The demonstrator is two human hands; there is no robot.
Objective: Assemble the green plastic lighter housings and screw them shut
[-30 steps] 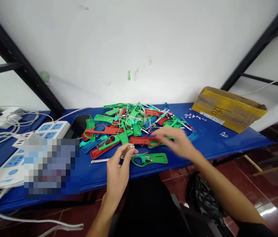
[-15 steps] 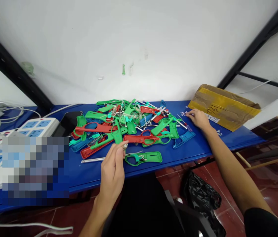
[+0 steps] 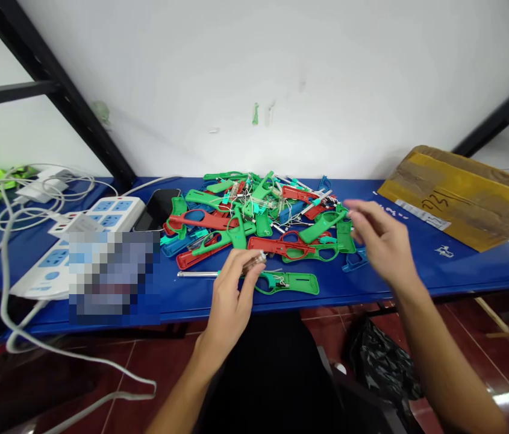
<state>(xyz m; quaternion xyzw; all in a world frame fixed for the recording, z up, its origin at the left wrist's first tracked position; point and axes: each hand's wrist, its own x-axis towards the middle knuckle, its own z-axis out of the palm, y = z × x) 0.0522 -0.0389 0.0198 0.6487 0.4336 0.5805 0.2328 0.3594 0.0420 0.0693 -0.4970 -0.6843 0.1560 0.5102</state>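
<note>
My left hand (image 3: 231,295) is closed around a small clear lighter fuel tank (image 3: 254,263), its white end pointing up to the right. Just beyond that hand, an opened green lighter half-shell (image 3: 302,283) lies on the blue table, with wires, a teal part and a metal tube (image 3: 195,274) that runs out to the left. My right hand (image 3: 383,241) is in the air right of the pile, blurred, with its fingertips pinched together on what looks like a small white piece (image 3: 350,214). Behind both hands spreads a pile of red, green and blue lighter shells (image 3: 276,246) with wires and tubes.
A cardboard box with yellow tape (image 3: 457,199) stands at the right, with small white pieces (image 3: 392,211) beside it. To the left are a white power strip (image 3: 123,212), a dark phone (image 3: 159,208) and loose white cables (image 3: 8,271). A white wall rises behind the table.
My right hand has come back from the small white pieces near the box toward my left hand. My left hand still holds the fuel tank, now more visible. The view has turned left.
</note>
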